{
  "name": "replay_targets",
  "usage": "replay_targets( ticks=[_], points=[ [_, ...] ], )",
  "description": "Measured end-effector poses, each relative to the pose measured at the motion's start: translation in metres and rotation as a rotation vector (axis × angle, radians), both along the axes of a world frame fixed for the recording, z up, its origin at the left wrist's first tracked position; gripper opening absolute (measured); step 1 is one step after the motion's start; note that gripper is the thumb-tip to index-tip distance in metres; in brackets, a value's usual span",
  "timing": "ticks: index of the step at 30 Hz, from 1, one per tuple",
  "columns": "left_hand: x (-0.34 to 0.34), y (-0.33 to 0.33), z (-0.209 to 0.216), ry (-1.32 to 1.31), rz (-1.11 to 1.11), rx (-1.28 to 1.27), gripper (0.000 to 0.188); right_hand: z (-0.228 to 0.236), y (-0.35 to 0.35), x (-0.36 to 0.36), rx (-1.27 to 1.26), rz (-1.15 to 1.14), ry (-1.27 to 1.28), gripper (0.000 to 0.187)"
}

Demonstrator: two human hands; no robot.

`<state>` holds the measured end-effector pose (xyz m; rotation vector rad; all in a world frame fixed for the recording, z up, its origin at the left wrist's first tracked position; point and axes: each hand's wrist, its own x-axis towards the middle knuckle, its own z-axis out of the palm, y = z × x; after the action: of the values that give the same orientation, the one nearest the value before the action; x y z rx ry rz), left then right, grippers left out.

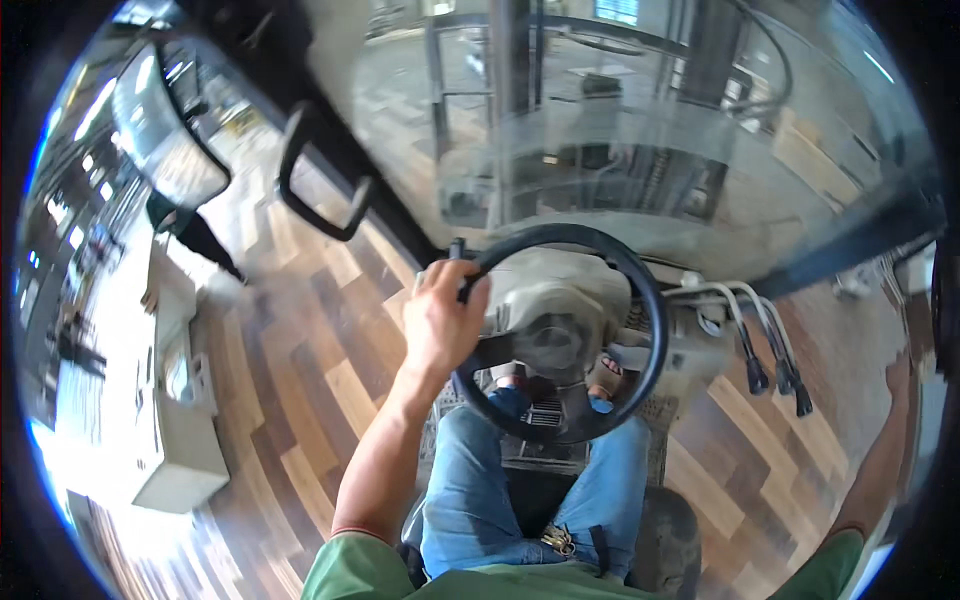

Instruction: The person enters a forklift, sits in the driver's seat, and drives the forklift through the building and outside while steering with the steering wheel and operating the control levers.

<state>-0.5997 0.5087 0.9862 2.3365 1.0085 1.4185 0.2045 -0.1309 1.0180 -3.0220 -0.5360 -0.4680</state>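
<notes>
I sit in a forklift, my left hand point(446, 308) closed around the upper left rim of the black steering wheel point(652, 275). A small dark lever point(457, 250) stands beside those fingers. My right arm stretches far out to the right. At its end, my right hand point(899, 372) is at a dark upright edge near the picture's rim; its fingers are too small and smeared to make out. Several levers with black knobs point(757, 375) on pale bent stems rise right of the wheel, apart from both hands.
Through the windscreen the forklift's mast point(510, 100) shows. A black grab handle point(290, 165) is on the left pillar, with a mirror point(170, 130) beyond. A person in dark trousers point(210, 245) stands left, near a pale cabinet point(185, 470) on the wood-patterned floor point(330, 440).
</notes>
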Motion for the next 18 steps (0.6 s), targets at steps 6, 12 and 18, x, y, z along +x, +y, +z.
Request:
replay_targets(
  ticks=[6, 12, 18],
  points=[
    [-0.099, 0.004, -0.009, 0.019, 0.071, -0.022, 0.017, -0.017, 0.16, -0.107, -0.303, -0.065, 0.118, 0.064],
    [-0.127, 0.003, -0.019, -0.003, 0.042, -0.139, 0.018, -0.003, 0.114, -0.122, -1.09, -0.077, -0.116, 0.042],
    [-0.12, -0.008, 0.016, 0.089, 0.073, -0.113, 0.018, -0.029, 0.179, -0.246, -1.162, 0.018, -0.061, 0.042]
  ],
)
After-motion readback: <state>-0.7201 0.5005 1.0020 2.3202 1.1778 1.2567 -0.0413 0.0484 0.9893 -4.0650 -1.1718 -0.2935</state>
